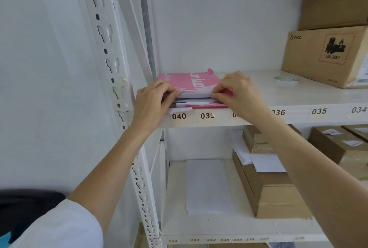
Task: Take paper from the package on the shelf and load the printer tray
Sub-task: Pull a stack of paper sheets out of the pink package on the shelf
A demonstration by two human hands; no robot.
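A pink paper package point(187, 83) lies flat at the left end of the white shelf point(298, 106), its near end torn open. White sheets point(196, 95) show at that open end. My left hand point(152, 102) grips the left front corner of the sheets, thumb on top. My right hand point(240, 93) pinches the right front corner of the same sheets, against the pink wrapper flap. The printer and its tray are out of view.
A brown PICO carton point(326, 56) and stacked boxes fill the shelf's right end, with a small clear round lid point(286, 79) before them. On the lower shelf lie loose white sheets point(208, 186) and brown boxes point(276, 190). A perforated upright post point(111, 64) stands left.
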